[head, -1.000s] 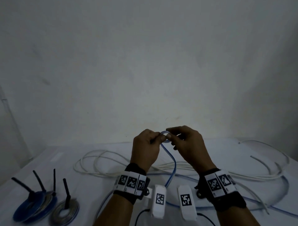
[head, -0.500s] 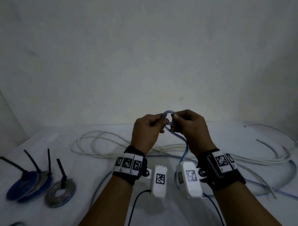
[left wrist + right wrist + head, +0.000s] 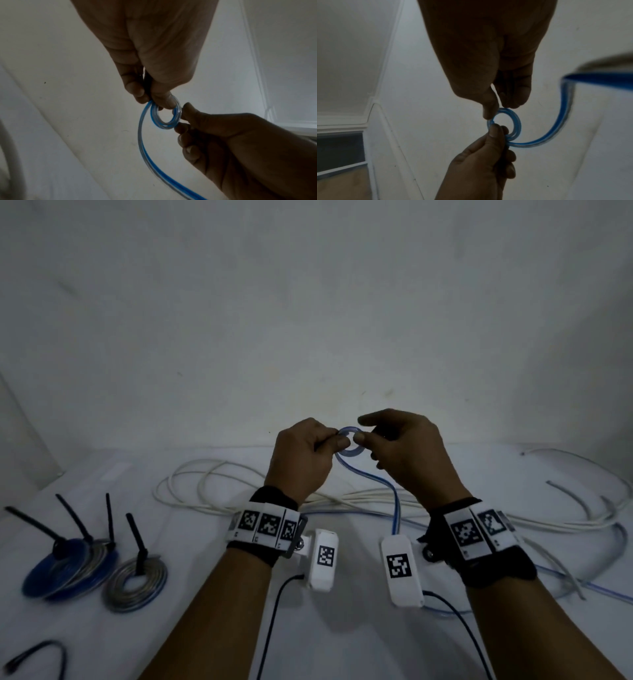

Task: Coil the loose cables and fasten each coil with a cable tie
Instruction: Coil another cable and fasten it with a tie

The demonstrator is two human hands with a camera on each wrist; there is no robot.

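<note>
Since half a second ago, the two hands are standing a little lower and a little more apart, and the small ring of the blue cable between them is looking more round and more open than before. The right index finger, which was lying down on the loop earlier, is now lifting above it, while the thumb is still touching the ring's right edge.

The left hand is pinching the left side of the ring between thumb and index finger, the other fingers curling into the palm. In the left wrist view the blue cable is making about two small turns, and its free length is running down and away under the hands. The right hand is holding the opposite side of the ring with thumb and fingertips; in the right wrist view the blue cable is pressing between the thumb and a fingertip.

The ring is staying in the air above the white table, in front of the wall. On the table a loose white cable is lying behind the wrists. At the left, finished coils are resting with black cable ties pointing up, in the same order as before
</note>
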